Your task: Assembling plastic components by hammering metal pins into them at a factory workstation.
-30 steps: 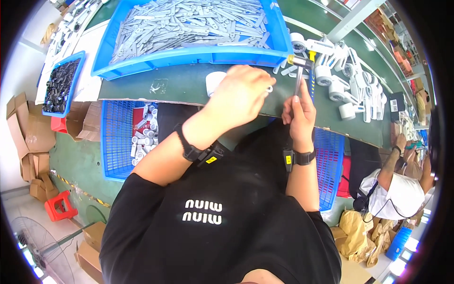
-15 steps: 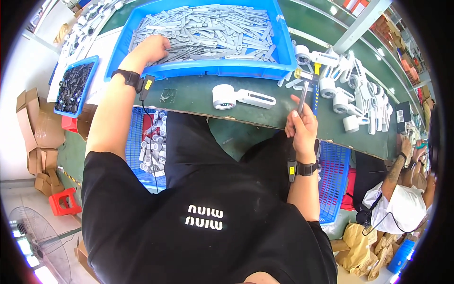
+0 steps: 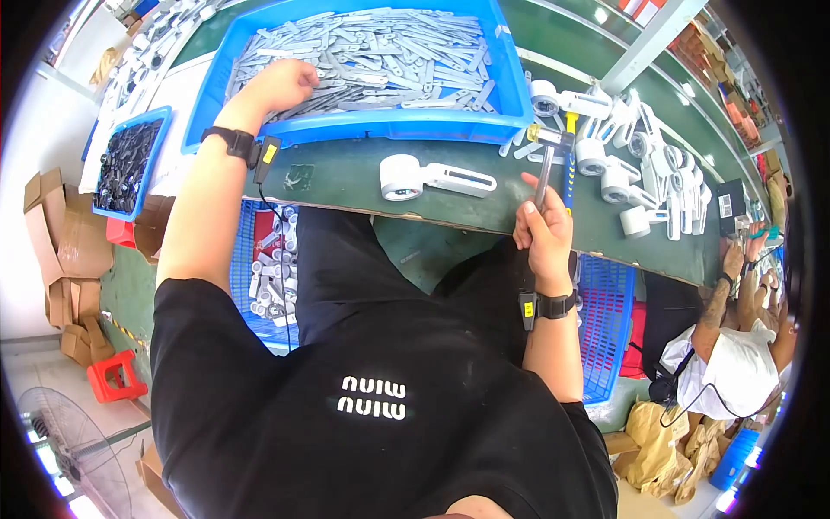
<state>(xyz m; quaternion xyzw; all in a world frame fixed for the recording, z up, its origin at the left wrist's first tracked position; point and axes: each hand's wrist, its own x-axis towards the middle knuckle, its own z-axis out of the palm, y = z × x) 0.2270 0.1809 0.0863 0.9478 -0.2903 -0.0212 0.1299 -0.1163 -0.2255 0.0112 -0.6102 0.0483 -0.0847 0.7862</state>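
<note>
My left hand (image 3: 284, 86) is over the blue bin (image 3: 346, 131), its fingers curled down at the heap of flat grey plastic strips (image 3: 380, 60). Whether a strip is between those fingers is hidden. Raised at the table's front edge, my right hand (image 3: 545, 229) grips a slim metal rod (image 3: 544, 177) that points upward. Just beyond the rod lies a hammer with a yellow and blue handle (image 3: 570, 169). Between my hands, a white handheld fan body (image 3: 402, 177) with a slotted handle rests on the green table (image 3: 337, 173).
More white fan bodies (image 3: 614, 182) are piled on the right. A small blue tray (image 3: 164, 130) of black parts stands at the left. Blue baskets (image 3: 605, 329) sit below the table edge. Another person (image 3: 726, 372) works at the far right.
My left hand has shifted slightly over the strips, with its fingers more curled. The right hand still holds the rod. The whole view has shifted a little.
</note>
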